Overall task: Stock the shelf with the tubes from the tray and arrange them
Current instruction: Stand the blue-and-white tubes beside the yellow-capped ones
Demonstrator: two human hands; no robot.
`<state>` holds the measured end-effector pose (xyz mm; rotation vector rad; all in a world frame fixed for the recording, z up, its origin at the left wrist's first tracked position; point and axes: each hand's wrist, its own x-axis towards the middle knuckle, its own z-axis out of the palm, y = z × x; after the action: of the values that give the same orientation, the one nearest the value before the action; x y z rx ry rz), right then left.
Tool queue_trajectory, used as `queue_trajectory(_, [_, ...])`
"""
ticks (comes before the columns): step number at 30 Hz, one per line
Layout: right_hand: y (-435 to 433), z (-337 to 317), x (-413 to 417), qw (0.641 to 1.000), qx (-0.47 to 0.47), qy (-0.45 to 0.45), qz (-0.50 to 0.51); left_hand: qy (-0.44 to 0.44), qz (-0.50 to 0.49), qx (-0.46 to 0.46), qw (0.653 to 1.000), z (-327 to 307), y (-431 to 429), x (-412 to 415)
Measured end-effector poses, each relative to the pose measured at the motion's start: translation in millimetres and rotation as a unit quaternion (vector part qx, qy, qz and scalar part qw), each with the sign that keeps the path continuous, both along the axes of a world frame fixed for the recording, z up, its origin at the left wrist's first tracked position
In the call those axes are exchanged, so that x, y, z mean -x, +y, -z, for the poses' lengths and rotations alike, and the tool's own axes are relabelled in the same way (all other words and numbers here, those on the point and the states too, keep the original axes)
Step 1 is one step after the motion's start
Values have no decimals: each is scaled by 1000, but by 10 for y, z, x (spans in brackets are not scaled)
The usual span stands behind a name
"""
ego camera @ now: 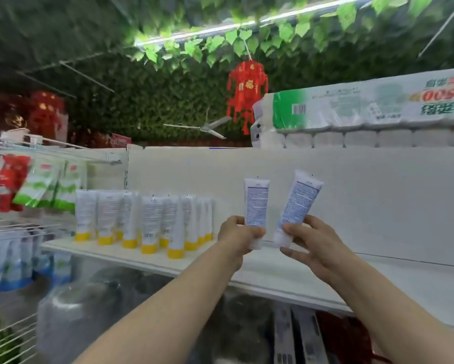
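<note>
Above the white shelf, your left hand and right hand each grip one white tube cap-down, not yet placed, while a cluster of yellow-capped tubes already stands to the left; the tray is out of view.

You're standing in a shop: a white display shelf carries rows of identical yellow-capped tubes, packets hang from a wire rack on your left, and a barcoded multipack of paper rolls (its print upside down) tops the unit.
</note>
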<state>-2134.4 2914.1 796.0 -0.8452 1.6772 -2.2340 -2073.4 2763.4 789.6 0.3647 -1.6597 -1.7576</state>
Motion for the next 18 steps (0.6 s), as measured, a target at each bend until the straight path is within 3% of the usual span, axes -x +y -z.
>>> queue_trajectory(10, [-670,54,554,993,-56,-39,92,-74,-76,75,992,-77,-846,813])
queue_trajectory(18, [-1183,69,919,968,-138,1,207,-144,-100,130,976,-157,-1200,1200])
